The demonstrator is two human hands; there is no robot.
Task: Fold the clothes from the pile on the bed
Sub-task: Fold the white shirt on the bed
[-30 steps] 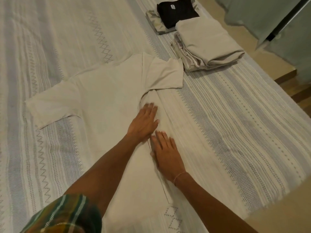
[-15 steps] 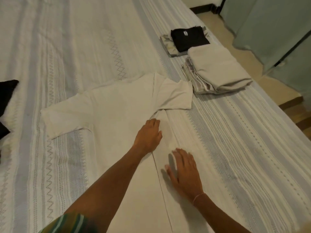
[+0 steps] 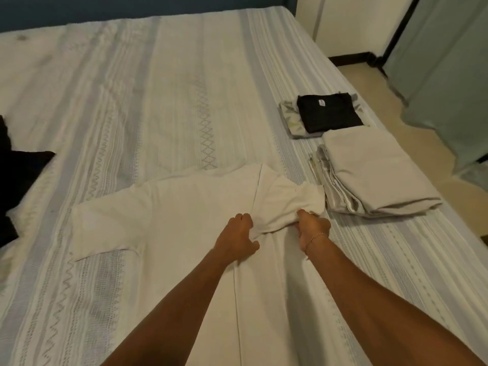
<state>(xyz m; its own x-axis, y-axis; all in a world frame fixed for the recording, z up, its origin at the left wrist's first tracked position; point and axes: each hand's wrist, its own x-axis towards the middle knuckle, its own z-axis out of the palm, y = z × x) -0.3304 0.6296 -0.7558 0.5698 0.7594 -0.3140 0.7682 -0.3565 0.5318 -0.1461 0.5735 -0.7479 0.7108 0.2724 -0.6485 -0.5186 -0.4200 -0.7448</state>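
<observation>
Nearest me, my two forearms reach out over the lower body of the white T-shirt (image 3: 184,207), which lies spread flat on the striped bedspread (image 3: 132,101) with its right side already folded in along a long straight edge running up between my arms.

My left hand (image 3: 237,240) rests on the shirt just left of that fold, fingers curled, and seems to pinch a small ridge of cloth where the fold meets the sleeve, though the fingertips are tucked under and I can't be sure how much it holds.

My right hand (image 3: 313,229) (the one with the thin bracelet (image 3: 314,237) at the wrist) grips the lower hem of the right sleeve, thumb on top, fabric bunched inside the closed fingers. The sleeve fans up and away from that grip toward the shoulder, and its outer edge touches or nearly touches the stack beyond. The shirt's left sleeve lies flat and untouched, well apart from both hands.

Just past my right hand sits a folded beige stack (image 3: 375,180) near the bed's right edge. Behind it is a folded black T-shirt (image 3: 328,112) lying on a grey folded garment (image 3: 290,117). Far left, at the frame edge, lies dark unfolded clothing (image 3: 18,180).
</observation>
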